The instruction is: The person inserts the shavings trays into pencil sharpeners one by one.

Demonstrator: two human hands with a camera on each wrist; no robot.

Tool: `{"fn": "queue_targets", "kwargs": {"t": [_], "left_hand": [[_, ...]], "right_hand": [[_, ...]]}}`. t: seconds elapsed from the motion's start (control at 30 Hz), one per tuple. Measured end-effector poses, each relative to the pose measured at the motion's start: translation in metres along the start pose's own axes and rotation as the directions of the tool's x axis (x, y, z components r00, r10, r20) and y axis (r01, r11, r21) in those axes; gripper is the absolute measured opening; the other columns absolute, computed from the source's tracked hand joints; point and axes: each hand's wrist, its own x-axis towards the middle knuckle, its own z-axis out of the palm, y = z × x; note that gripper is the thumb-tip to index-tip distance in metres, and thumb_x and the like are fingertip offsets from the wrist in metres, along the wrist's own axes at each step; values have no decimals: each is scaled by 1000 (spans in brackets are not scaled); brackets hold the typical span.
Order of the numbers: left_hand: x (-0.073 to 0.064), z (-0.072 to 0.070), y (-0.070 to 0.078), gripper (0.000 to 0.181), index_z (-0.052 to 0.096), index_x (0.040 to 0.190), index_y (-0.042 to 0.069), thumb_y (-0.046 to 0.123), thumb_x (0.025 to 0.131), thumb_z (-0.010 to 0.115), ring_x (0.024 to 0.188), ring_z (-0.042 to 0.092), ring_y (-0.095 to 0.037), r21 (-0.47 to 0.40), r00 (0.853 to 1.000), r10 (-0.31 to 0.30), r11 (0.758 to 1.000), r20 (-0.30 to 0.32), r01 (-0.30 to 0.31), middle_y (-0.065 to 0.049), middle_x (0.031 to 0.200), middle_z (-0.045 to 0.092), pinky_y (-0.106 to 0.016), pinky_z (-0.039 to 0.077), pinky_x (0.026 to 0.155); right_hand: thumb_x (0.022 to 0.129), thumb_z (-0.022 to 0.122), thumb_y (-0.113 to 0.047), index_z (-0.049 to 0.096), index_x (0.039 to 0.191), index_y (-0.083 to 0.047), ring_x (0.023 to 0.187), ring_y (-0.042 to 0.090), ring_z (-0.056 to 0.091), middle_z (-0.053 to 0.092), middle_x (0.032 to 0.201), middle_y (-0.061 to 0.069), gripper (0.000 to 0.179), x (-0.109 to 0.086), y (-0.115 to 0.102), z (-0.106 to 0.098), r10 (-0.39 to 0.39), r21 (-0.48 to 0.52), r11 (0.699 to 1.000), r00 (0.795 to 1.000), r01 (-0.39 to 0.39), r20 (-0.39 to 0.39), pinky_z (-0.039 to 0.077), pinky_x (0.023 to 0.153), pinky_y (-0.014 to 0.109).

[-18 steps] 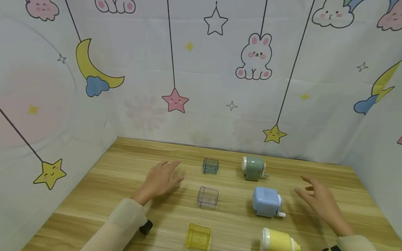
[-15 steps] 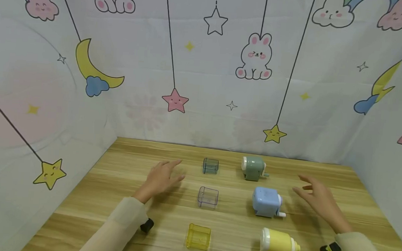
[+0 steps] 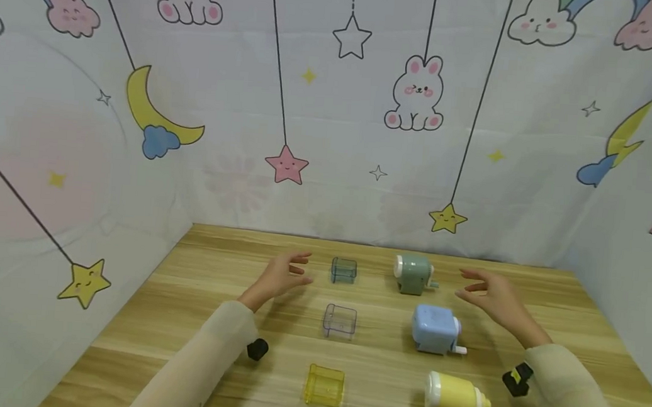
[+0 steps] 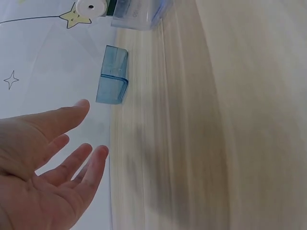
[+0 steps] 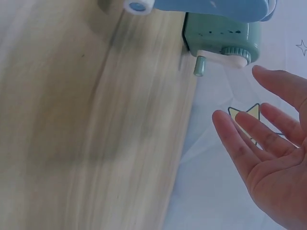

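My left hand point(image 3: 278, 277) hovers over the table, left of a small clear teal bin point(image 3: 344, 270), the shavings drawer of a pencil sharpener by its look. In the left wrist view the same teal bin point(image 4: 113, 75) lies just beyond the thumb. My right hand point(image 3: 495, 298) is held in the air to the right of a green crank pencil sharpener point(image 3: 413, 274). From the right wrist, the green sharpener point(image 5: 220, 36) shows its crank side toward the relaxed fingers. Both hands hold nothing, fingers apart and loosely bent.
A blue sharpener point(image 3: 435, 328) and a yellow sharpener point(image 3: 454, 400) stand nearer on the right. A clear purplish bin point(image 3: 340, 321) and a clear yellow bin point(image 3: 324, 386) line up in the middle. White printed cloth point(image 3: 333, 103) walls off the wooden table point(image 3: 209, 252) at the back and sides.
Both hands have moved forward and inward, the left closer to the teal bin and the right closer to the green sharpener. The bins and sharpeners stay in place; the head view shifts slightly.
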Motion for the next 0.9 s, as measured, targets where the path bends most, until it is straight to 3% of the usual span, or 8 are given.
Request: {"fn": "queue_targets", "kwargs": {"t": [0.23, 0.43, 0.67, 0.9], "left_hand": [[10, 10, 1, 62, 53, 142, 0, -3, 85, 77, 113, 61, -41, -71, 998, -49, 996, 25, 51, -24, 135, 55, -41, 58, 84], [18, 16, -3, 62, 50, 142, -4, -4, 86, 76, 114, 61, -43, -90, 999, -17, 996, 46, 21, -27, 136, 54, -41, 58, 86], [27, 24, -9, 64, 49, 142, -6, -4, 84, 78, 112, 61, -42, -98, 998, 6, 995, 68, 1, -29, 136, 53, -39, 58, 85], [33, 31, -7, 68, 50, 141, -6, -7, 80, 80, 113, 61, -43, -128, 997, 17, 992, 74, -8, -29, 136, 53, -39, 58, 85]], "right_hand": [[93, 73, -19, 51, 138, 9, 110, 44, 62, 52, 137, 30, 57, 17, -7, 7, -4, 50, 999, 999, 1, 49, 57, 83, 52], [91, 76, -15, 50, 137, 10, 110, 46, 61, 51, 137, 32, 59, 28, -12, 11, -37, 48, 998, 998, 34, 52, 56, 85, 54], [91, 76, -17, 46, 142, 8, 115, 46, 59, 46, 144, 29, 64, 38, -14, 19, -24, 59, 998, 996, 20, 82, 52, 91, 58], [91, 76, -16, 44, 144, 7, 116, 48, 58, 43, 146, 29, 66, 44, -17, 25, -48, 76, 996, 995, 41, 86, 52, 92, 58]]}}
